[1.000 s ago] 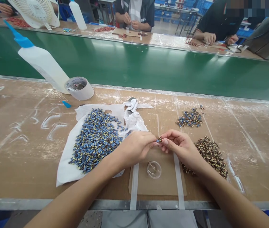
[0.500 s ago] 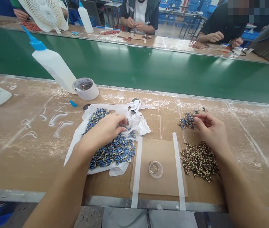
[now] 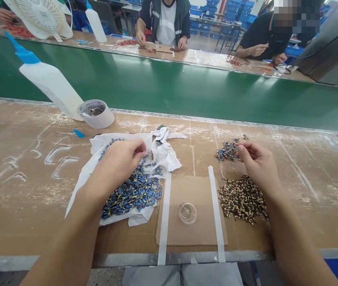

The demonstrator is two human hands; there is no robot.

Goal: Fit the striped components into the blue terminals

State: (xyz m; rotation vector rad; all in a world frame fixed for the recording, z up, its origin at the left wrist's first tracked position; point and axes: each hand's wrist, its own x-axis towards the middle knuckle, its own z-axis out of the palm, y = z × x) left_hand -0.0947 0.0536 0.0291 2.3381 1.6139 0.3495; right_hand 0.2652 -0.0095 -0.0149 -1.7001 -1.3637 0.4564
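Note:
My left hand [image 3: 124, 157] is over a heap of small blue and yellow pieces [image 3: 135, 188] lying on white paper [image 3: 81, 184]. Its thumb and fingertips are pinched together; whatever is between them is too small or hidden. At the right, my right hand [image 3: 257, 163] pinches at the edge of a smaller pile of blue and dark pieces [image 3: 226, 151]. I cannot make out what its fingertips hold. Just below it lies a heap of small brown and cream curved pieces [image 3: 242, 198]. Between the heaps, a small clear cup [image 3: 187, 213] with a thin stick inside stands on a cardboard sheet [image 3: 193, 234].
White tape strips [image 3: 216, 214] hold the cardboard down. A crumpled white tissue [image 3: 166, 153], a tape roll [image 3: 96, 114] and a blue-tipped squeeze bottle [image 3: 51, 85] stand farther back. Beyond the green strip [image 3: 157, 87], co-workers sit at another bench with a white fan [image 3: 43, 18].
The whole view has shifted slightly left. My left hand has drawn back a little over the blue heap, fingers still pinched. My right hand stays by the small pile.

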